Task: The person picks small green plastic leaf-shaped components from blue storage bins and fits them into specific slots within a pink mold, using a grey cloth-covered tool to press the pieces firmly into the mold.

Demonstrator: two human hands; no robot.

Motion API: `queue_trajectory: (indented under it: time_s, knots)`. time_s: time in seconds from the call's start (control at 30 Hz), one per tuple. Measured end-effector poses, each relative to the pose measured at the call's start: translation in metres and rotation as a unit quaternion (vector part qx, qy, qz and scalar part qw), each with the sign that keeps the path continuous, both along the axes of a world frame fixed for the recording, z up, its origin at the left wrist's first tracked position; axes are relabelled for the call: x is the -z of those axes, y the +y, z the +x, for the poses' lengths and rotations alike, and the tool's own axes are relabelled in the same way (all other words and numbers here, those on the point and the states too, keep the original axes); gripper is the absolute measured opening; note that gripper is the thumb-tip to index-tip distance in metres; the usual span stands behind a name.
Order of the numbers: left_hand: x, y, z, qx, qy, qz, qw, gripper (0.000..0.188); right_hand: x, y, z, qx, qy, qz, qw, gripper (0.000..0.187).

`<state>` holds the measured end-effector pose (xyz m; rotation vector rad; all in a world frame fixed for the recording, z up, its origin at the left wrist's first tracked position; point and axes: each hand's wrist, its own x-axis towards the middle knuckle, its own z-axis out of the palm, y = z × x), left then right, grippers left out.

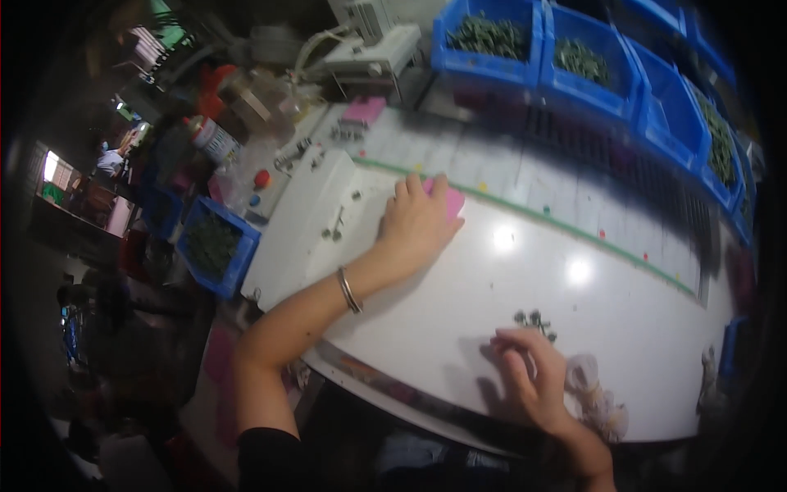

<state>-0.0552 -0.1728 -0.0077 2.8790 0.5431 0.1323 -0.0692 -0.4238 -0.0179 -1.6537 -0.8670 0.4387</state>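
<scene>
**Left Hand (418,217) at a Pink Block (450,201), Right Hand (537,377) Beside Small Dark Parts (533,320)**

From my distant station I observed both hands over a white table (434,328). The left fingers were bent and slightly spread over the pink block, with the thumb at its right side; I could not tell whether they pinched it. The block lay partly hidden beneath these fingers, on the near side of a green strip (566,219). A metal bracelet (350,291) circled the wrist behind them. To their left I noted a loose cluster of dark pieces (332,230) on the white surface.

The right fingers were curled, the thumb set apart from the forefinger with a gap between. I saw the small dark parts just beyond the forefinger, and a pale bundle (596,402) to the right of the hand; I could not make out what the bundle was.

Well beyond the fingers of both hands stood a row of blue bins (566,93), several containing dark green pieces (485,37). Farther to the left of the left fingers I saw another blue bin (239,266) and a spray can (215,142).
</scene>
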Motion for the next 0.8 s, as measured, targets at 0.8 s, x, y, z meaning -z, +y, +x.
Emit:
queue_trajectory:
  time_s: [0.8]
  knots:
    - [-0.007,-0.141,-0.132,0.110,-0.178,-0.393,0.895,0.064,0.005,-0.027,-0.020,-0.127,0.024,-0.041,0.991,0.006]
